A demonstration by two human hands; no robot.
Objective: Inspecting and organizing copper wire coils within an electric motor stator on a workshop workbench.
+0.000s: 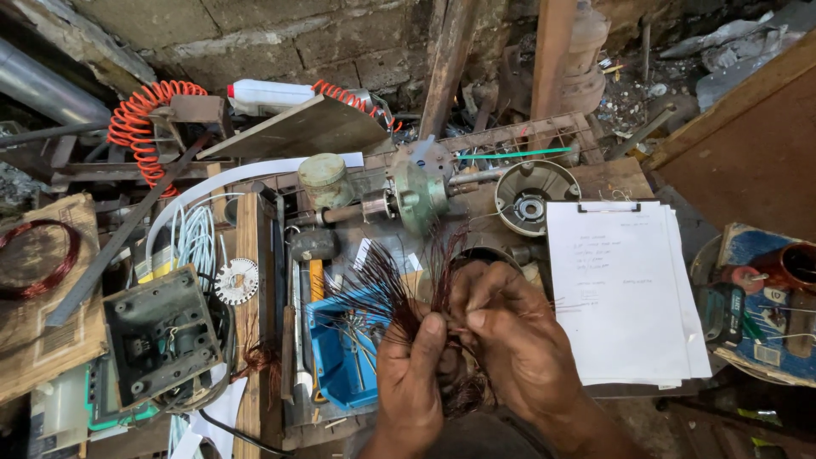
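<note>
Left hand [414, 365] and right hand [510, 336] both pinch copper wire strands [387, 285] near the worktop's [612, 174] front edge, beside a clipboard [625, 289].

The lower part of the copper wire bundle [399, 293] was hidden behind the left hand [412, 374] and right hand [518, 340], so where its strands ended could not be told. Both wrists were cut off by the bottom edge at six o'clock. The writing on the clipboard paper [625, 289] at three o'clock was too small to read. The blue board [765, 297] ran past the right edge. At nine o'clock, the wire coil [38, 259] was cut by the left edge.
</note>
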